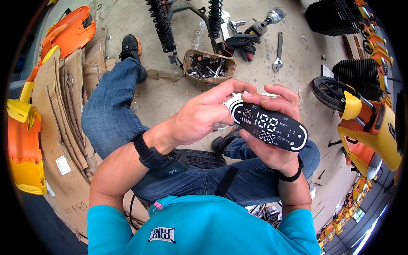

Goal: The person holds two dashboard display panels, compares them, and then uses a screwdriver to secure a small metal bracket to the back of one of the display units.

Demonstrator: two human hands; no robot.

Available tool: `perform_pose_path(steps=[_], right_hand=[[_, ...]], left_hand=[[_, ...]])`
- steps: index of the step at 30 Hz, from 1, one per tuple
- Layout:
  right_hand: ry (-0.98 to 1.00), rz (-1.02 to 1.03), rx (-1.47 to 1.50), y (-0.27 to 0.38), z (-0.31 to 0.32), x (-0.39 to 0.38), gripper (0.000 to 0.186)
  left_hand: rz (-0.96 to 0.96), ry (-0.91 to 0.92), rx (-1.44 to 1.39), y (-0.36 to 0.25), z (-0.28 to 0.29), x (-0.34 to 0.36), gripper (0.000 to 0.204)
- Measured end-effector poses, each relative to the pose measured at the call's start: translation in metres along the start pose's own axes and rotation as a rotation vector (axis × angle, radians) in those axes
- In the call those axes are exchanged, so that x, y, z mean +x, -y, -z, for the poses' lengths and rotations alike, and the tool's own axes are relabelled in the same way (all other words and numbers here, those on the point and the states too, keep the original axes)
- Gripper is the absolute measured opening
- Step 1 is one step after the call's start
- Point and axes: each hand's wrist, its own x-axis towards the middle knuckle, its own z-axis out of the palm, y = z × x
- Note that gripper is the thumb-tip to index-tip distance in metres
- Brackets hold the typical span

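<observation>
My right hand (278, 114) grips a black, rounded-oblong dashboard display (272, 127) with white digits and symbols, fingers over its upper edge and thumb below. At the display's left end, my left hand (204, 112) has its fingers bent in, the index finger reaching over the top edge and touching it. A white rim shows there, between both hands. The display is held above my lap, tilted down to the right. What the left fingertips press on is partly hidden.
An open cardboard box of bolts (210, 68) sits below two black shock absorbers (161, 27). Dark gloves (242, 44), a cordless power tool (265, 23) and an adjustable wrench (278, 53) lie on the floor. Flattened cardboard (55, 114) is at left, a yellow scooter (369, 131) at right.
</observation>
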Motion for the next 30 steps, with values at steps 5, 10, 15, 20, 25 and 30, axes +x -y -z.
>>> perform_pose_path(steps=[5, 10, 15, 20, 25, 30], right_hand=[[-0.006, 0.011, 0.012, -0.0017, -0.0008, -0.0006, 0.061], [0.003, 0.010, 0.008, -0.0016, -0.0005, -0.0006, 0.061], [0.005, 0.011, 0.002, -0.0015, -0.0003, -0.0004, 0.060], [0.004, 0.007, 0.003, -0.0014, -0.0010, -0.0003, 0.060], [0.024, -0.004, -0.015, -0.0010, 0.0004, -0.0009, 0.062], [0.044, 0.007, -0.101, 0.0045, 0.0061, 0.0012, 0.077]], left_hand=[[0.007, -0.008, 0.009, -0.0003, -0.0011, -0.0007, 0.070], [0.018, -0.013, 0.013, -0.0011, -0.0015, -0.0010, 0.069], [0.021, -0.015, 0.018, -0.0011, -0.0022, -0.0011, 0.067], [0.017, -0.010, 0.023, -0.0007, -0.0024, -0.0008, 0.065], [0.009, -0.009, 0.036, -0.0011, -0.0037, -0.0009, 0.063], [-0.058, 0.006, 0.049, 0.0029, -0.0001, 0.0008, 0.064]])
